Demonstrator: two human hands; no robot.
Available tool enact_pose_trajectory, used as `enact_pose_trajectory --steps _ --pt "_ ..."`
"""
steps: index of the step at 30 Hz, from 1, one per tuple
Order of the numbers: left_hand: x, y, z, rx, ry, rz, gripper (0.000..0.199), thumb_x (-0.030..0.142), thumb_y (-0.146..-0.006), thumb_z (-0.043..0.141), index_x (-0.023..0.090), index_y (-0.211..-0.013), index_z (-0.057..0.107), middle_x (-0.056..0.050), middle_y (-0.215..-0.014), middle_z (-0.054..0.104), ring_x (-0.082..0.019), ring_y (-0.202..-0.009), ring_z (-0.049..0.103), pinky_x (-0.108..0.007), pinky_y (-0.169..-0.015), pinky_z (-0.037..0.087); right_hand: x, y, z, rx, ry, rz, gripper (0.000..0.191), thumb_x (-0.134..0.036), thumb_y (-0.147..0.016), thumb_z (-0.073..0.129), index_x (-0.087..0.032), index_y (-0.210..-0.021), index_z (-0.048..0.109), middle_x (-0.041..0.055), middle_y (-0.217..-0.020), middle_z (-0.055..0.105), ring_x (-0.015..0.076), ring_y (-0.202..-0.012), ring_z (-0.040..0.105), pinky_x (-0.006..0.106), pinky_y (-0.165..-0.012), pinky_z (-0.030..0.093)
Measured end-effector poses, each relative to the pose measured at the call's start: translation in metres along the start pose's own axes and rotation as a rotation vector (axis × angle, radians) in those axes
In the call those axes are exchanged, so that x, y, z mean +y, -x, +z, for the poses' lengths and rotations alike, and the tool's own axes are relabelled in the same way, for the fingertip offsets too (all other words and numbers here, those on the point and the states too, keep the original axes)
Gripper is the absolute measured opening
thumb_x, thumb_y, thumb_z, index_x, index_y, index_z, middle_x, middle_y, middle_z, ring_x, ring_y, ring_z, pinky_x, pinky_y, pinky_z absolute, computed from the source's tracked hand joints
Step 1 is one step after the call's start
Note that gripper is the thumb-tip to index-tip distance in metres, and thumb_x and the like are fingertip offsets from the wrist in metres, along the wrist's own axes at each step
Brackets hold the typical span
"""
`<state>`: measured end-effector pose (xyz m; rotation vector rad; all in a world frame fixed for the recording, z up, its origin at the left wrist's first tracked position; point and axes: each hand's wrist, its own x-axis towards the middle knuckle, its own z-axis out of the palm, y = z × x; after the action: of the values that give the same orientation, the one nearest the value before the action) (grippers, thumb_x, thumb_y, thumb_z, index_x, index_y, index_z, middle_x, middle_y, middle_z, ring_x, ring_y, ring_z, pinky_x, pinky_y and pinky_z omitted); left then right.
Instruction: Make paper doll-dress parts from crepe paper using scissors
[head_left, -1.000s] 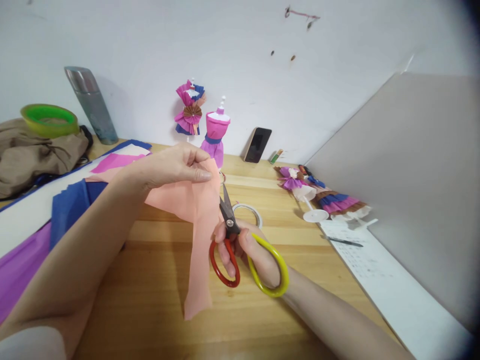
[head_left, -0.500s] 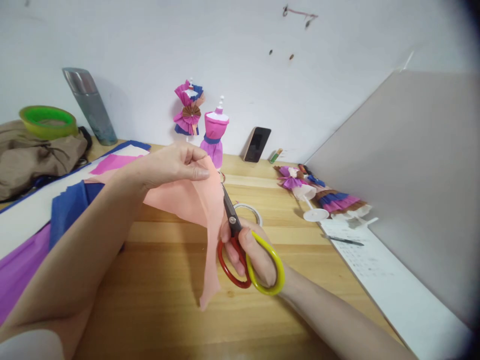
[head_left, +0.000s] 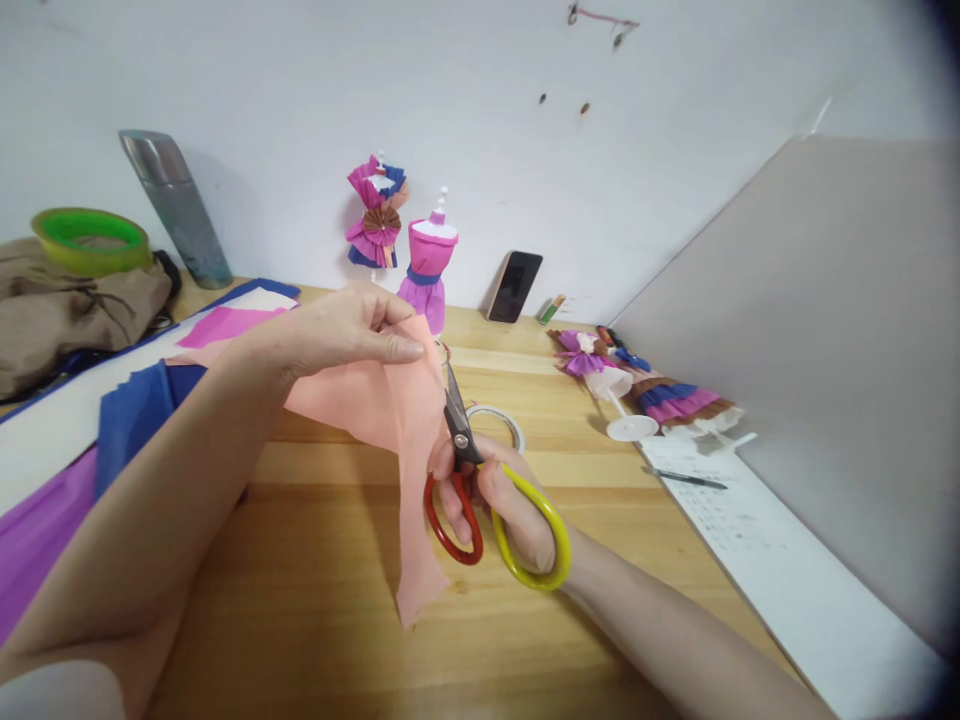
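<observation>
My left hand [head_left: 360, 325] pinches the top edge of a sheet of peach crepe paper [head_left: 416, 420] between thumb and fingers. A long strip of it hangs down over the table. In my right hand [head_left: 517, 510] is a pair of scissors [head_left: 531, 480] with one yellow and one red handle loop. The thumb is through the yellow loop, and fingers are in the red one. The dark blades point up, slightly parted, at the right edge of the peach paper, just below my left thumb. Part of the blades is hidden by the paper.
Behind stand two small dress forms [head_left: 431, 255] in coloured paper, a leaning phone [head_left: 515, 287] and a flask [head_left: 180, 215]. A tape roll [head_left: 499, 425] lies beyond the scissors. Coloured paper sheets [head_left: 135, 410] spread left; more paper dresses [head_left: 675, 400] and a pen [head_left: 690, 480] on written paper lie right.
The scissors' handle loops have spread apart and the blades have parted, with the red loop shifting left. The hanging peach strip has swung slightly. My left hand keeps its pinch.
</observation>
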<state>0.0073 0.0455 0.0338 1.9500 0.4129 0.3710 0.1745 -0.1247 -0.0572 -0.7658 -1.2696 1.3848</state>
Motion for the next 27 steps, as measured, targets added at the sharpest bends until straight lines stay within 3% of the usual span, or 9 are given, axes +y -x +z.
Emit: enact_pose_trajectory --steps 11,19,27 --pt "0.0002 -0.0018 0.002 -0.02 0.004 0.029 0.009 0.023 -0.077 0.066 0.017 -0.073 0.071 0.001 -0.076 0.073 -0.012 -0.072 0.066 -0.021 -0.068 0.049 0.0003 -0.005 -0.0017 -0.001 -0.042 -0.007 0.043 -0.059 -0.089 0.051 -0.017 -0.092 0.055 -0.0037 -0.059 0.051 0.0071 -0.042 0.046 0.02 -0.042 0.038" --pt "-0.0009 -0.003 0.002 -0.07 0.052 0.038 0.009 0.022 -0.077 0.066 0.016 -0.073 0.071 0.0 -0.079 0.074 -0.013 -0.074 0.067 -0.023 -0.075 0.05 -0.002 -0.0065 -0.002 -0.016 -0.025 -0.009 0.043 -0.06 -0.09 0.048 -0.017 -0.09 0.054 -0.0055 -0.055 0.048 0.0063 -0.039 0.041 0.021 -0.043 0.037" --pt "-0.003 -0.0032 0.0008 -0.064 0.055 0.057 0.007 0.02 -0.076 0.067 0.016 -0.079 0.073 0.0 -0.081 0.074 -0.012 -0.078 0.067 -0.025 -0.081 0.049 0.001 -0.006 -0.0051 -0.029 -0.074 0.03 0.047 -0.062 -0.088 0.05 -0.016 -0.093 0.056 -0.002 -0.061 0.055 0.0076 -0.042 0.047 0.02 -0.041 0.036"
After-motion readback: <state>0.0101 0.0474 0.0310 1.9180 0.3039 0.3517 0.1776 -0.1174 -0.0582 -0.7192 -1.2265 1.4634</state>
